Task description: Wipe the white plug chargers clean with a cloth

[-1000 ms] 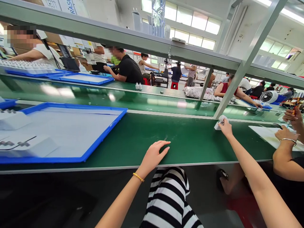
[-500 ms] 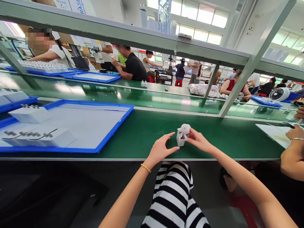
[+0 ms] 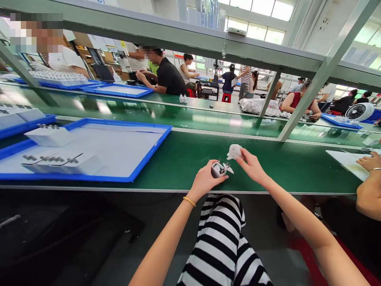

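My left hand (image 3: pixel 206 179) is closed around a small white box-shaped housing (image 3: pixel 217 170), tilted with its open top toward me. Inside it dark and metallic parts show, and a white end piece with metal pins (image 3: pixel 228 168) sticks out at its right side. My right hand (image 3: pixel 251 166) pinches a crumpled white wad (image 3: pixel 234 151), cloth-like, just above and to the right of the housing. The wad and the housing are apart. What lies deeper in the housing is too small to make out.
To the left, a blue-rimmed tray (image 3: pixel 150 159) holds white blocks with metal pieces on top (image 3: pixel 52 135). A slanted frame post (image 3: pixel 309 91) stands ahead on the green bench (image 3: pixel 184 151). A co-worker's arm (image 3: pixel 370 194) rests at a white board (image 3: pixel 347 161) on the right.
My left hand has closed on the white housing and tilted it. The wad in my right hand has lifted away from the housing. The view has shifted slightly.
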Demonstrator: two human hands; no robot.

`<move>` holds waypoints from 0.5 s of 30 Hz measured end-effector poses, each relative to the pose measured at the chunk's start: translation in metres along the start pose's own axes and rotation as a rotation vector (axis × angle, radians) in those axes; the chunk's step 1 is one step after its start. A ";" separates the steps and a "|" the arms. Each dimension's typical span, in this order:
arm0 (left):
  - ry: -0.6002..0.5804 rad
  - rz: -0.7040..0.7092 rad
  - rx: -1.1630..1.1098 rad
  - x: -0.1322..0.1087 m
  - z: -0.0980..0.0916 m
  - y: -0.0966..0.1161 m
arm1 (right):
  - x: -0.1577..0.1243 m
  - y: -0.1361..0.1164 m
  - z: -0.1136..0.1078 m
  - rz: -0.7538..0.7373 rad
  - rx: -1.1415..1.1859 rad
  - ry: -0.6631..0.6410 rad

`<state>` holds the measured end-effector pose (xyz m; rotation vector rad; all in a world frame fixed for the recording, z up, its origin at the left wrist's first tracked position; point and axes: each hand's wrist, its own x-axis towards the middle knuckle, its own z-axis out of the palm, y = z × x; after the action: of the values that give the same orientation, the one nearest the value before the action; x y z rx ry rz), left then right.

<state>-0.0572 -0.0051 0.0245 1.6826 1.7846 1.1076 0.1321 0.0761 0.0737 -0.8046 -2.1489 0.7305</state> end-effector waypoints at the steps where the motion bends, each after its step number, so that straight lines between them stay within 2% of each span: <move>1: 0.001 -0.001 -0.005 0.000 0.000 -0.001 | 0.000 -0.001 -0.003 0.023 -0.064 0.032; 3: 0.006 -0.013 -0.013 0.001 0.001 -0.002 | -0.003 -0.004 -0.004 0.066 -0.226 0.025; 8: 0.016 -0.056 -0.058 0.002 0.003 -0.004 | -0.010 -0.021 0.009 0.155 -0.585 -0.170; 13: 0.008 -0.048 -0.085 0.001 0.002 -0.002 | -0.005 -0.035 0.021 0.222 -0.700 -0.238; 15: 0.021 -0.015 -0.089 0.001 0.001 -0.002 | -0.003 -0.036 0.021 0.187 -0.714 -0.259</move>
<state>-0.0576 -0.0042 0.0226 1.6090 1.7309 1.1850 0.1061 0.0460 0.0855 -1.3456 -2.6299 0.1308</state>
